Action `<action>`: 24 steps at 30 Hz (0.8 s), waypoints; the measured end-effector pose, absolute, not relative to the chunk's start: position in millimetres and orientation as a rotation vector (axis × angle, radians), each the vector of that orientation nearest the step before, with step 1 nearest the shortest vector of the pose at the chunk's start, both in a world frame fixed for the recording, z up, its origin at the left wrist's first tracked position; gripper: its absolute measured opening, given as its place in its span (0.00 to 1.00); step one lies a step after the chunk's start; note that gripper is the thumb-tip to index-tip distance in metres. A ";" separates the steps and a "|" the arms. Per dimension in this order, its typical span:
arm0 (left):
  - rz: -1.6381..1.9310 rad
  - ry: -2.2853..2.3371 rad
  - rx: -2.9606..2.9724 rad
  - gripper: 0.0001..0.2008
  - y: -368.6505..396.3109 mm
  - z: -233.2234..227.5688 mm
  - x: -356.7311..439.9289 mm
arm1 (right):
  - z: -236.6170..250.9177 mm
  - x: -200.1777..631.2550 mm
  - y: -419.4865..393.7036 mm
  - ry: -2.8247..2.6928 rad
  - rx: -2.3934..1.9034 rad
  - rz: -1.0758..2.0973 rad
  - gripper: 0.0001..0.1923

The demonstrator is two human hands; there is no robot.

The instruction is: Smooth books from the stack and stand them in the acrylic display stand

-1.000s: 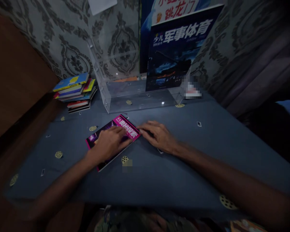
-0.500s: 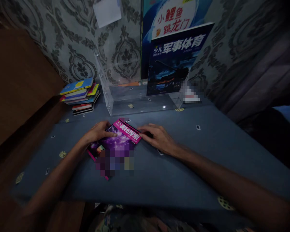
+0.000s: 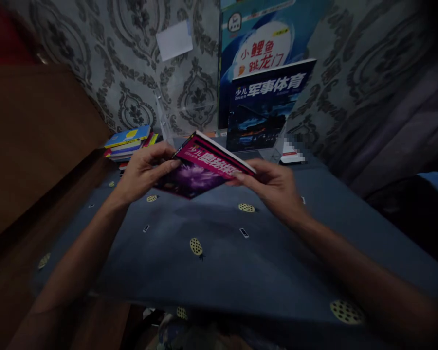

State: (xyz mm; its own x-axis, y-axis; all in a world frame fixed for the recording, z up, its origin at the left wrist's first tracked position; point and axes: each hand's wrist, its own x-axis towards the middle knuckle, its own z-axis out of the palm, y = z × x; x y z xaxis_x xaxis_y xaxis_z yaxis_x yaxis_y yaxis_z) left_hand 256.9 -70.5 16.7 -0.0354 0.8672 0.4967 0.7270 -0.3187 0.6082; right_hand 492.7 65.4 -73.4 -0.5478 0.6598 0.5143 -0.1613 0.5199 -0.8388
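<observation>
Above the table, a purple and magenta book point(image 3: 197, 170) is held tilted, its cover facing me and its top page edge showing. My left hand point(image 3: 144, 170) grips the book's left side, thumb on the cover and the other fingers behind. On the right side, my right hand point(image 3: 268, 184) pinches the upper corner, thumb on the front. Behind the book stands a clear acrylic rack point(image 3: 163, 114), partly hidden by it. A dark blue book point(image 3: 266, 112) leans upright in the rack, in front of a taller teal book point(image 3: 253, 34).
A stack of books point(image 3: 129, 138) lies at the back left, partly behind my left hand. A blurred white item point(image 3: 292, 154) sits right of the rack. The blue tablecloth point(image 3: 219, 272) covers the table. Patterned wallpaper point(image 3: 135, 112) rises behind; a wooden panel point(image 3: 40, 146) stands left.
The purple book has left the tabletop; both hands have raised it toward the rack and tilted it. My right hand now grips its right corner. The view has shifted slightly.
</observation>
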 end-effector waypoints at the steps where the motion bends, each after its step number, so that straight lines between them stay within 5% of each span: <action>1: 1.273 1.723 2.127 0.14 -74.6 18.2 256.3 | -66.2 499.5 59.9 -1.856 -0.411 0.979 0.10; 7: 0.813 1.694 2.232 0.10 -106.6 -30.2 242.9 | -99.9 529.2 15.0 -2.290 -0.112 0.388 0.16; 12: 0.345 1.784 2.224 0.17 -131.7 -80.3 240.6 | -144.1 525.6 -11.7 -2.614 0.027 0.274 0.13; 24: 0.133 1.967 2.194 0.19 -81.6 -77.3 270.4 | -116.7 438.9 -53.4 -2.931 0.165 -0.017 0.10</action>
